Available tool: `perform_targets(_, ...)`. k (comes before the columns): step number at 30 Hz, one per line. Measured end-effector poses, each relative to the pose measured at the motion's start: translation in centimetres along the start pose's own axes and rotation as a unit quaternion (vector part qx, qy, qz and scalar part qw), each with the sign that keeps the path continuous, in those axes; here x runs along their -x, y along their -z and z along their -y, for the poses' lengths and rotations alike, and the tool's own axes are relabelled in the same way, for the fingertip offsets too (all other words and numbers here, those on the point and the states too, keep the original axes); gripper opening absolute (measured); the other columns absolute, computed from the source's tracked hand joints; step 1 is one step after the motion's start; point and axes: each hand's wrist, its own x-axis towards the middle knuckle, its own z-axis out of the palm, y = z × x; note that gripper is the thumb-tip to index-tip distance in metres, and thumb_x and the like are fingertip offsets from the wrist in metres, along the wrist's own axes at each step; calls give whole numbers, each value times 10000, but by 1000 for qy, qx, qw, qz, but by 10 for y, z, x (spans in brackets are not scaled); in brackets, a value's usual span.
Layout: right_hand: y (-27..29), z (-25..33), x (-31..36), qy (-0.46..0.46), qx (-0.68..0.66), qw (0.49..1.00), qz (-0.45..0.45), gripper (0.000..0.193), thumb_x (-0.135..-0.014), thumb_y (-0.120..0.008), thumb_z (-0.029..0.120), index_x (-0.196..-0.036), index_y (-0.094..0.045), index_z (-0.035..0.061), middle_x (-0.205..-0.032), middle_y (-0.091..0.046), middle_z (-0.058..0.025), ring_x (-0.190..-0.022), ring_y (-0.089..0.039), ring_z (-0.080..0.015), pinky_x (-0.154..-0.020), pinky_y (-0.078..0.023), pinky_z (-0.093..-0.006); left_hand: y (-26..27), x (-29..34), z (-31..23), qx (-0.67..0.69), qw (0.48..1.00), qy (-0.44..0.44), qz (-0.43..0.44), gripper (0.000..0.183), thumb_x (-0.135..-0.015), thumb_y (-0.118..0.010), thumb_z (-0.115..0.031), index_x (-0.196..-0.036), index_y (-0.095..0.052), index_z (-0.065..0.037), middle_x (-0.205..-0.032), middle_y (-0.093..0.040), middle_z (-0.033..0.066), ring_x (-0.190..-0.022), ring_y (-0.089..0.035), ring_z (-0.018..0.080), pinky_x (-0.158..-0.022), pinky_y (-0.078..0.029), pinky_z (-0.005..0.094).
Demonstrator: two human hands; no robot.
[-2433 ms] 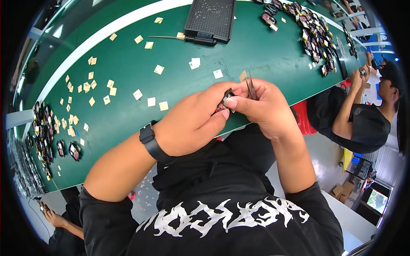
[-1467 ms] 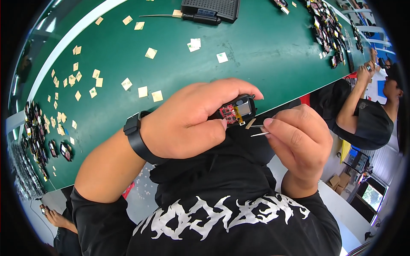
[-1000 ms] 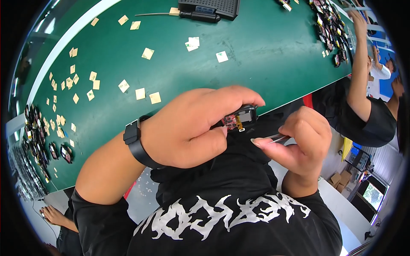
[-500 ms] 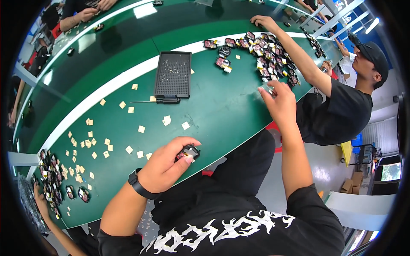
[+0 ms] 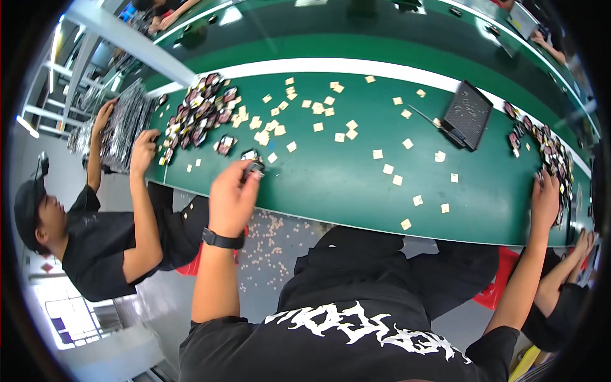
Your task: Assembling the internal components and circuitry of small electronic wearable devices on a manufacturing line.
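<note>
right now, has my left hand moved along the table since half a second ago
Yes. The left hand has moved left along the green table, away from the black tray and nearer the left-end device pile.

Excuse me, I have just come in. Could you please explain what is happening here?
The person's left hand holds a small black device near the left pile of devices. The right hand is at the right pile; whether it grips anything is unclear. Pale squares lie scattered on the green table between the piles, and a black tray lies near the right one. At the left, a co-worker's hands are by the left pile and some shiny packs.
</note>
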Motion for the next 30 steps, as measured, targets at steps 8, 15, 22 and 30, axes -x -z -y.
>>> perform_targets(8,10,11,-4,-19,-153,986,-59,261,-961,-702,230,-1069,-736,-6,-983,-700,-179,-898,-667,-367,-808,-522,-422,46,-8,125,-68,991,54,-103,305,-936,-696,-101,-1194,-667,58,-1019,-681,142,-850,-627,203,-795,-510,330)
perform_targets(15,32,21,-12,-72,-271,953,-115,196,-927,-750,209,-1033,-773,46,-883,-706,-104,-804,-684,-234,-729,-525,-342,57,-19,109,-330,937,33,-112,443,-1030,-611,-309,-1276,-623,60,-1248,-585,274,-1159,-570,435,-1008,-461,475)
perform_targets(22,97,72,3,-62,-355,924,-130,153,-883,-787,113,-1020,-784,43,-833,-698,-51,-714,-616,-162,-663,-484,-291,-15,-11,-49,7,998,-65,-10,405,-1050,-551,-293,-1288,-616,29,-1098,-650,123,-816,-575,167,-683,-454,293)
perform_targets(30,126,200,42,236,-566,788,-48,309,-730,-875,119,-1029,-798,132,-672,-589,-3,-583,-579,-170,-512,-460,-319,-162,-40,-174,504,569,190,622,616,-1116,-327,-434,-1508,-413,34,-1092,-677,187,-701,-619,142,-528,-463,215)
